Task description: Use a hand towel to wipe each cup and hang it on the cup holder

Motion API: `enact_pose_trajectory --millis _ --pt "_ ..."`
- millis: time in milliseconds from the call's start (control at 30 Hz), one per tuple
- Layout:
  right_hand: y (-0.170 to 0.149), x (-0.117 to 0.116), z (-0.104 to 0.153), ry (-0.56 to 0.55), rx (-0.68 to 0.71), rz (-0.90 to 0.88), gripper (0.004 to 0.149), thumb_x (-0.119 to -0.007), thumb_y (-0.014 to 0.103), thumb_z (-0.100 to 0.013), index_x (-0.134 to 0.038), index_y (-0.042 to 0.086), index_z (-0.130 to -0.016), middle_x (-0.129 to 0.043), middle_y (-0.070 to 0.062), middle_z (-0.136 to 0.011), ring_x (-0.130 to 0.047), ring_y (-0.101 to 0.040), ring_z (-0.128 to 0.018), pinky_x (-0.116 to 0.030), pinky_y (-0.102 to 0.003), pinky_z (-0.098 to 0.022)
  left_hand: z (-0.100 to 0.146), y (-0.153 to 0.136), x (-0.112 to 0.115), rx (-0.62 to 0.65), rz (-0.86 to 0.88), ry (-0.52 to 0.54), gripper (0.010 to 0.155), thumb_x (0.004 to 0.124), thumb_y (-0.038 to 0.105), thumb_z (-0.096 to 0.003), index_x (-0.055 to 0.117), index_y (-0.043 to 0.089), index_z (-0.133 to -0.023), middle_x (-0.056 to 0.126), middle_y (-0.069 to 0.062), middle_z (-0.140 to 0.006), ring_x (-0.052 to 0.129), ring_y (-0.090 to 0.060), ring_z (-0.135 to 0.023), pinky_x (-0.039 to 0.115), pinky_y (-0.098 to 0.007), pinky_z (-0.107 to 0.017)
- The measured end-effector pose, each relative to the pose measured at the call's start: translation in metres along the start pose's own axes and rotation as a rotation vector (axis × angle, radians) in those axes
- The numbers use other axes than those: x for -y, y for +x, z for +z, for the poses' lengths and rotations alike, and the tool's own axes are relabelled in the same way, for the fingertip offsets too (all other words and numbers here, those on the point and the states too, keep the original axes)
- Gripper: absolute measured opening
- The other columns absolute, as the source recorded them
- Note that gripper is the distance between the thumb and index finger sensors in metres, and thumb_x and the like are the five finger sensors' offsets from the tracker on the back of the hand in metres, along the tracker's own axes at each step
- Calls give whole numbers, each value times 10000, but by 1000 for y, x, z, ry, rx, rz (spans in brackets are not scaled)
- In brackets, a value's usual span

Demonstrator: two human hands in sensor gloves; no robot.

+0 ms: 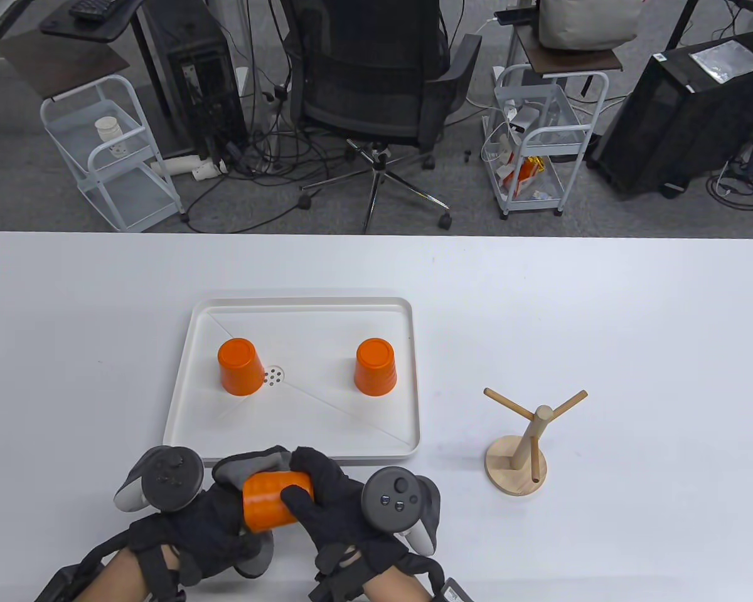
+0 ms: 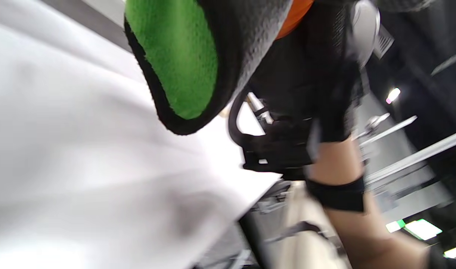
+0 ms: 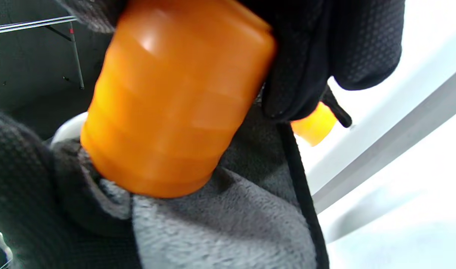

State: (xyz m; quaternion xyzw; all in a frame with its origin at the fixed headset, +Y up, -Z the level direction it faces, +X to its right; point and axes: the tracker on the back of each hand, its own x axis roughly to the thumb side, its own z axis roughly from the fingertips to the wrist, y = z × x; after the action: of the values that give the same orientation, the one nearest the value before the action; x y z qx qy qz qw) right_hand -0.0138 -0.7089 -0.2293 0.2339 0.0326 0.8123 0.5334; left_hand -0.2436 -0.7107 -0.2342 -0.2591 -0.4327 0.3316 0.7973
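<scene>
An orange cup (image 1: pixel 275 501) lies on its side between both hands near the table's front edge. My right hand (image 1: pixel 326 495) grips it, fingers curled over the top and thumb in front. My left hand (image 1: pixel 216 523) holds the grey hand towel (image 1: pixel 254 464) against the cup's open end. The right wrist view shows the orange cup (image 3: pixel 175 101) pressed into the grey towel (image 3: pixel 220 220). In the left wrist view the towel's green side (image 2: pixel 175 56) hangs above the table. Two more orange cups (image 1: pixel 241 366) (image 1: pixel 374 367) stand upside down in the white tray (image 1: pixel 301 446). The wooden cup holder (image 1: pixel 519 448) stands to the right with bare pegs.
The tray's front rim lies just beyond my hands. The cup holder stands about a hand's width right of my right hand. Beyond the table's far edge are an office chair (image 1: pixel 376 81), two white wire carts (image 1: pixel 110 157) and computer towers on the floor.
</scene>
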Motion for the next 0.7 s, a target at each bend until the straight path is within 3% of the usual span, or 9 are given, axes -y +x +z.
enact_pose_trajectory --millis 167,467,700 --pt "1 -1 0 4 6 8 709 -621 565 -489 -477 97 -1002 -745 -215 -938 -1001 -348 -562 -827 -553 -536 3 8 -2 6 -163 39 798 603 755 -409 453 431 -1122 376 219 -1238 -23 -392 -1106 26 -688 -738" --pt "3 1 1 -26 49 77 706 -632 551 -490 -454 105 -1007 -714 -215 -960 -979 -369 -614 -802 -572 -568 -5 -18 5 112 391 51 855 531 775 -423 515 301 -1136 458 78 -1227 55 -485 -1058 117 -715 -686" --pt "6 0 1 -33 100 130 698 -649 529 -494 -410 135 -1018 -643 -208 -1007 -922 -398 -703 -743 -594 -623 -9 -33 9 177 637 22 917 401 817 -428 452 258 -1152 448 27 -1229 160 -577 -1010 225 -731 -659"
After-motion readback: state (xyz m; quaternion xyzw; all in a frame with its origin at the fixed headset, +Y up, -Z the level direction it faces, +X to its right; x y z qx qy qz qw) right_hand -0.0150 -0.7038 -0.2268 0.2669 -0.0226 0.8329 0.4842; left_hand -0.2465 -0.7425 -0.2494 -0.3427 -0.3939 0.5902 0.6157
